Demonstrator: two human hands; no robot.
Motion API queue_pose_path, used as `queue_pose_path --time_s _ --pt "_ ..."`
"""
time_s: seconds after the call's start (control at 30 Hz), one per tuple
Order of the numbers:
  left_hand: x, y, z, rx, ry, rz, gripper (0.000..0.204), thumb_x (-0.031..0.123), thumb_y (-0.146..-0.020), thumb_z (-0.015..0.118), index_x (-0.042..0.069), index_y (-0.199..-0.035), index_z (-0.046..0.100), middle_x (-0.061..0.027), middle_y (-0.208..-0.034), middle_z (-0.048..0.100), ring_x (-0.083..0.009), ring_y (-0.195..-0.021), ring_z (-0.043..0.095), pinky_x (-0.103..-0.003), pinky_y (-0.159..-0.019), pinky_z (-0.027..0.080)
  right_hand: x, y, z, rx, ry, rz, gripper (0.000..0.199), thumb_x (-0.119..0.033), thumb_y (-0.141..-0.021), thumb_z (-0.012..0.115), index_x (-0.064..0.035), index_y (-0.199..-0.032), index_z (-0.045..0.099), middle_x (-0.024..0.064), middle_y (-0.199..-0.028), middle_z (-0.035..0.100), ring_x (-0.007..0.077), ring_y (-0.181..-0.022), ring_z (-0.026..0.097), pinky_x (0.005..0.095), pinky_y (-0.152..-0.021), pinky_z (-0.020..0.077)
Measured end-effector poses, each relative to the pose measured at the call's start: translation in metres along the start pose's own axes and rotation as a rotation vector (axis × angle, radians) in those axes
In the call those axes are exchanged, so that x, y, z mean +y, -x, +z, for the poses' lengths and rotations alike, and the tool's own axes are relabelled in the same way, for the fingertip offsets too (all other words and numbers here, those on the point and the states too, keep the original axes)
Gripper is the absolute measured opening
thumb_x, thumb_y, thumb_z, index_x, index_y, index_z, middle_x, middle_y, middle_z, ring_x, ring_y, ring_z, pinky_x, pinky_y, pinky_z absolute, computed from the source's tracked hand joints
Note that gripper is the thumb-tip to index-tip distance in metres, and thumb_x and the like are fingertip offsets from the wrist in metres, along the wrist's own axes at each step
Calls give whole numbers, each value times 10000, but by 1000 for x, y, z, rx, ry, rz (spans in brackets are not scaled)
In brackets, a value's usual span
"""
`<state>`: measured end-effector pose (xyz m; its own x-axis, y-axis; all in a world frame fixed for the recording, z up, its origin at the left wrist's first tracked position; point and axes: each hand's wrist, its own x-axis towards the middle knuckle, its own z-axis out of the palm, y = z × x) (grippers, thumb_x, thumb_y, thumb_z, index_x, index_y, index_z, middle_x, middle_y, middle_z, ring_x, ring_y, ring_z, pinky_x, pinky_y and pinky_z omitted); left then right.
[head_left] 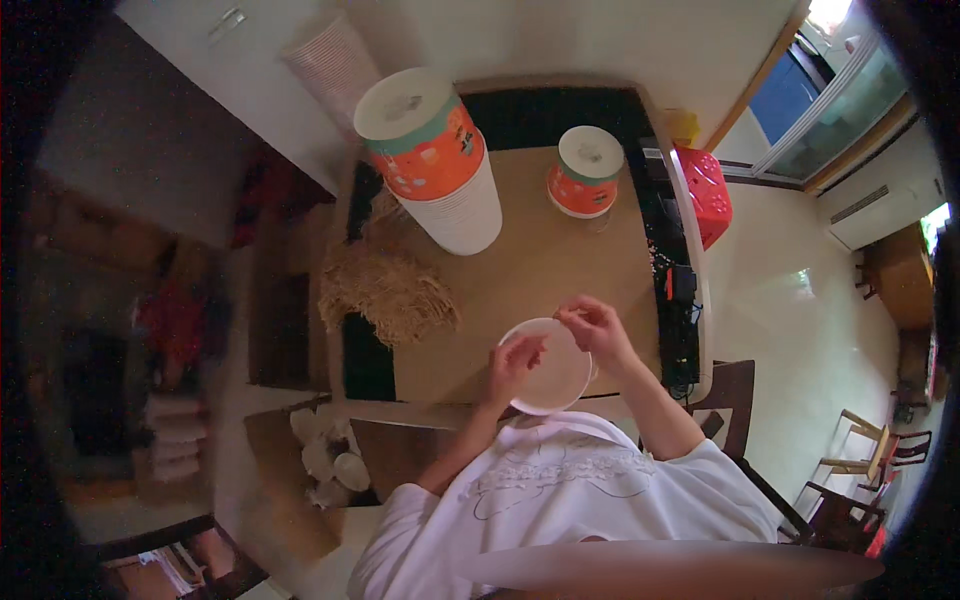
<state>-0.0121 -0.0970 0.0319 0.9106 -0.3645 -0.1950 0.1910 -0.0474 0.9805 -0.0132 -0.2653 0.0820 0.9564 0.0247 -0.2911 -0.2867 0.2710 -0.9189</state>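
A round white paper bucket point(556, 375) stands at the table's near edge against my shirt, its opening toward me. My left hand point(517, 365) reaches over its left rim, fingers bent together above the opening; what they pinch is too small to make out. My right hand point(592, 325) is at the far right rim, thumb and fingertips pressed together on something I cannot make out. A thin pale loop shows beside the bucket's right side. To the left lies a loose heap of tan cords point(392, 295).
A tall stack of upturned paper buckets point(440, 165), orange and green on top, stands at the far left of the cardboard point(530, 260). A smaller upturned orange bucket point(583, 185) is far right. Dark items line the table's right edge; a red plastic stool point(705, 195) stands beyond it.
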Motion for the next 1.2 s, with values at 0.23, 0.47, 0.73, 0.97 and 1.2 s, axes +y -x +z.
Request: queue_pose_path --time_s 0.23,0.47,0.73,0.97,1.2 --pt "9 -2 -20 98 517 -167 190 172 -799 589 0 -870 625 13 -602 515 -43 -510 420 -160 -455 309 34 19 29 -154 274 -99 39 -37 -797 533 -15 -810 561 8 -694 531 91 -599 473 220 -552 412" --pt "11 2 -33 224 350 -78 119 121 -767 603 16 -817 630 28 -642 520 -47 -529 418 -183 -483 322 65 21 34 -199 -15 -21 133 -42 -802 532 -15 -929 500 12 -735 529 104 -659 496 215 -589 411" --pt "-7 7 -30 282 281 -87 70 98 -764 609 40 -795 633 33 -647 528 -37 -551 424 -183 -487 318 65 1 37 -70 133 -9 188 -111 -820 557 -55 -989 496 -5 -806 563 58 -724 512 201 -636 417" --pt "-2 11 -37 304 282 -109 81 119 -763 618 41 -777 632 48 -648 519 -38 -541 407 -187 -472 295 75 -5 43 -105 104 -172 345 -83 -795 584 -52 -1107 439 10 -856 549 75 -762 517 224 -661 436" --pt "-2 9 -28 320 263 -42 22 77 -756 624 56 -754 627 67 -594 465 -20 -517 370 -173 -460 273 56 -5 47 -206 20 -120 316 -83 -796 583 -38 -1083 459 16 -850 540 86 -757 525 230 -661 444"
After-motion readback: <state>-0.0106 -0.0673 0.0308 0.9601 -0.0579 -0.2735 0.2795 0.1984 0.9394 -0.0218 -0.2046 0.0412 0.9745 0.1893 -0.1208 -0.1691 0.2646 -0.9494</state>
